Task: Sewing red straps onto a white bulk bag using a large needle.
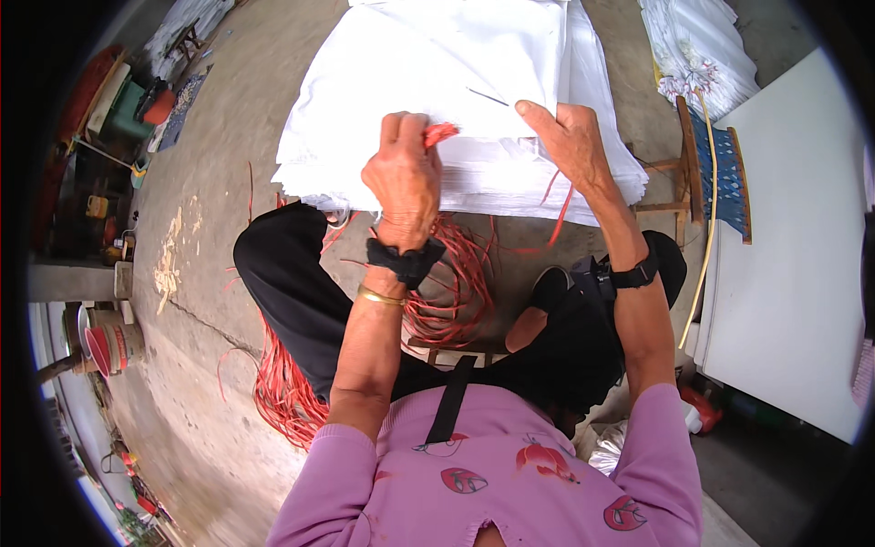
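A stack of white woven sacks (428, 64) lies in front of my knees. My left hand (404, 173) is closed in a fist above its near left part, with a short bunch of red plastic strips (441, 135) sticking out by the thumb. At the near right corner, my right hand (576, 146) is closed on the top sack, thumb uppermost and the other fingers mostly hidden. A thin dark needle-like rod (488, 96) shows just left of that thumb; I cannot tell whether the hand touches it. Below the right hand hangs a loose red strip (561, 217).
Tangled red strips (287, 383) lie on the floor by my left leg and more (451, 292) between my legs. A wooden stool with a blue woven seat (720, 173) and a white panel (793, 246) stand at right. Another white sack pile (697, 41) lies at the far right.
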Demonstrator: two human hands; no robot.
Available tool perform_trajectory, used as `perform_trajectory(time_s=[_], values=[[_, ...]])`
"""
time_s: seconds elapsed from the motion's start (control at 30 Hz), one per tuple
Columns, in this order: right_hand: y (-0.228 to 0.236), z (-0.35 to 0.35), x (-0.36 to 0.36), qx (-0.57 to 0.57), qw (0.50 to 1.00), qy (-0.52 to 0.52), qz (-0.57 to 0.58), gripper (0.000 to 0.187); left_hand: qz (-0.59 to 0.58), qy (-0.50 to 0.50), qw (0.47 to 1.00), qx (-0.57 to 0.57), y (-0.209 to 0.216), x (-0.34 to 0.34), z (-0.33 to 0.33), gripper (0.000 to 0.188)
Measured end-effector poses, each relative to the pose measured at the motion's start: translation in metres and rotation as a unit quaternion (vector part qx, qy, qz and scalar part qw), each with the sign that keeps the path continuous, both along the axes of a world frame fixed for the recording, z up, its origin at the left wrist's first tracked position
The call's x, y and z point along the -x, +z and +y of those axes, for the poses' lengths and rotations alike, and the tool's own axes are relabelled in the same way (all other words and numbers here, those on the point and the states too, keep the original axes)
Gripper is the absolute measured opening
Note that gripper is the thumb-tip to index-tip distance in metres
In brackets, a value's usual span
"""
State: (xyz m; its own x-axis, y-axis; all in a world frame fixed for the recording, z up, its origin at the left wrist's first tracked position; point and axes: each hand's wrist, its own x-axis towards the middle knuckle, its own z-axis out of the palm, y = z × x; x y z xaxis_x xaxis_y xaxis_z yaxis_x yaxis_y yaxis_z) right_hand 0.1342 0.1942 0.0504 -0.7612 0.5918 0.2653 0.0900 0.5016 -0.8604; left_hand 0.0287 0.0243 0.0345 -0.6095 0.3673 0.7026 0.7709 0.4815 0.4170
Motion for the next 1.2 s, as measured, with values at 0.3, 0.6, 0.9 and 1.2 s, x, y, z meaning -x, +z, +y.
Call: perform_trajectory(time_s=[0.3,0.6,0.9,1.2], values=[[-0.02,-0.012,0.027,-0.063,0.997,0.049,0.017,0.067,0.017,-0.035,0.998,-0.054,-0.001,-0.011,0.03,0.016],[0.0,-0.013,0.045,0.189,0.981,0.032,0.013,0.048,0.017,0.0,0.997,-0.07,0.013,-0.008,0.016,0.039],[-0.008,-0.001,0.045,-0.132,0.988,0.027,-0.075,0.064,0.007,0.019,0.999,-0.043,0.01,0.038,-0.018,0.026],[0.006,-0.004,0.047,-0.006,0.999,0.016,-0.051,0.061,0.01,0.026,1.0,0.004,0.0,0.038,-0.022,0.023]])
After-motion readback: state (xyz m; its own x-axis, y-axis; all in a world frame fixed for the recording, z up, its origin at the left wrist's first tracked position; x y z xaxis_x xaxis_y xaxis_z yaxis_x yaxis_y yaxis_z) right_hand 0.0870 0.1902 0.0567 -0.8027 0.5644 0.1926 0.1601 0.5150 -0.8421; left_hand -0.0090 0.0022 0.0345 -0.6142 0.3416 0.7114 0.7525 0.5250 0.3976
